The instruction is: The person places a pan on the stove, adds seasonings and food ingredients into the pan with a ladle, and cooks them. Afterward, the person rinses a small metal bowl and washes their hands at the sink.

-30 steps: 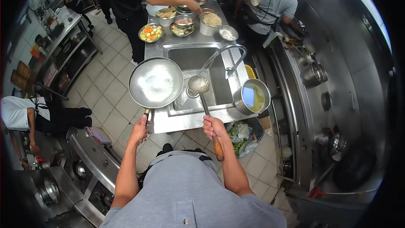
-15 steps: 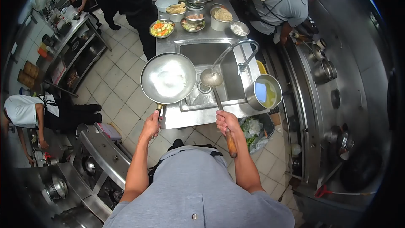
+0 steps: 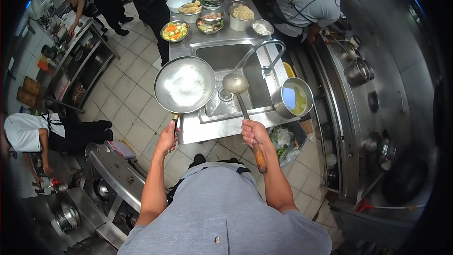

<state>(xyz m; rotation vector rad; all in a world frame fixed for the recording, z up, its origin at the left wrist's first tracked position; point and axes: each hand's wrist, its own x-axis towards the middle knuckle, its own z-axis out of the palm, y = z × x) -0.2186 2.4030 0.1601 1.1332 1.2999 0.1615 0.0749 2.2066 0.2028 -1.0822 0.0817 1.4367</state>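
Note:
My left hand (image 3: 166, 138) is closed round the dark handle of a wide metal frying pan (image 3: 184, 85), held level over the left edge of the sink counter. Gripped in my right hand (image 3: 255, 133) is a ladle (image 3: 235, 84) with a long handle and a wooden end. Its bowl hangs over the sink (image 3: 255, 101), under a stream of water from the curved tap (image 3: 278, 47). The ladle's bowl looks full of water. A steel pot (image 3: 278, 102) with yellowish liquid and a blue item stands to the right of the sink.
Beyond the sink stand bowls of cut vegetables (image 3: 174, 31), noodles (image 3: 242, 12) and a white food (image 3: 262, 27). Co-workers stand at the left, the back and the right. A bag of scraps (image 3: 283, 146) sits below the counter. Stoves (image 3: 115, 174) flank me at lower left.
The view has shifted slightly, so pan, ladle and sink appear a little further left. The co-worker's hand at the back has moved to a bowl. Both my hands keep their holds.

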